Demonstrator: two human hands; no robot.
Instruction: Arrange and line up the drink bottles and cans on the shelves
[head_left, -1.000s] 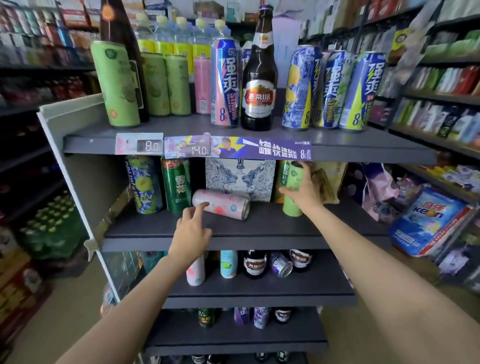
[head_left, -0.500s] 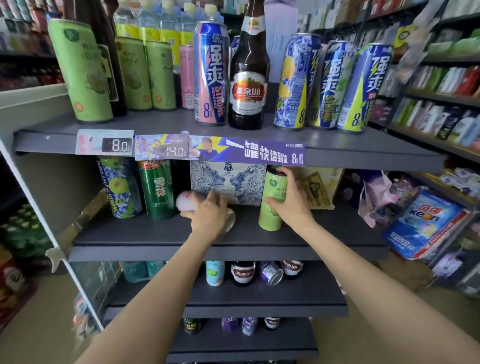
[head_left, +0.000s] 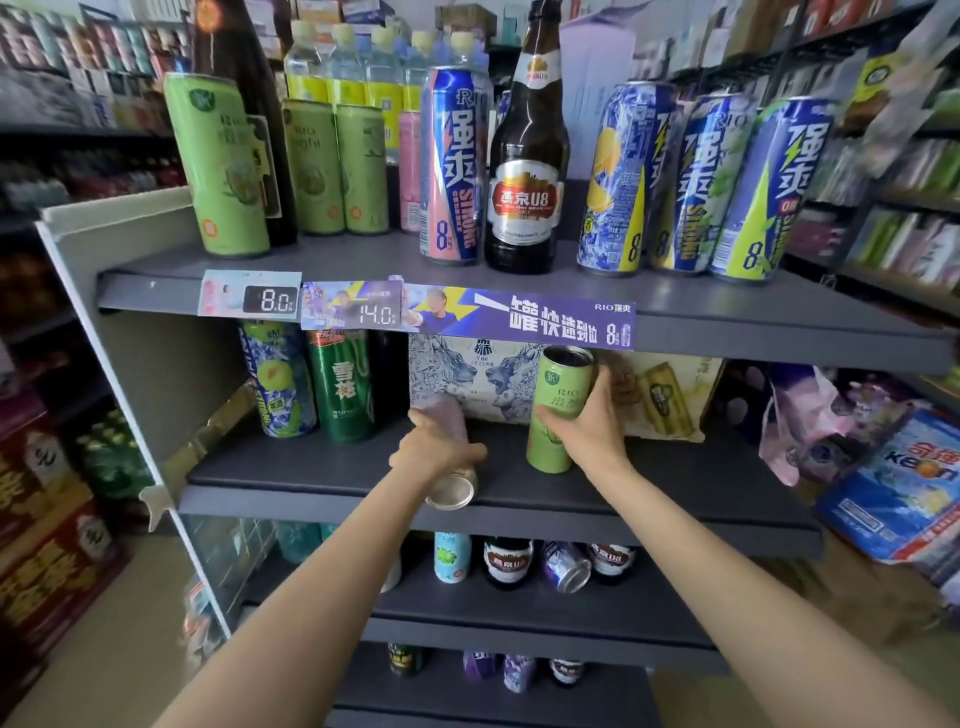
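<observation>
Pink can (head_left: 451, 457) newly turned endwise, beside carton (head_left: 470, 371)

We're in a shop here, a small grocery or convenience store. Grey metal shelves (head_left: 363, 480) stacked in tiers carry upright drink cans (head_left: 449, 166) and a brown beer bottle (head_left: 527, 171). Along the top shelf's front edge run price tags (head_left: 272, 300) reading 8.0 and 14.0, beside a purple promotional strip (head_left: 519, 319). More stocked aisles (head_left: 904, 156) fill both sides, and packaged goods (head_left: 904, 483) sit low on the right.
</observation>
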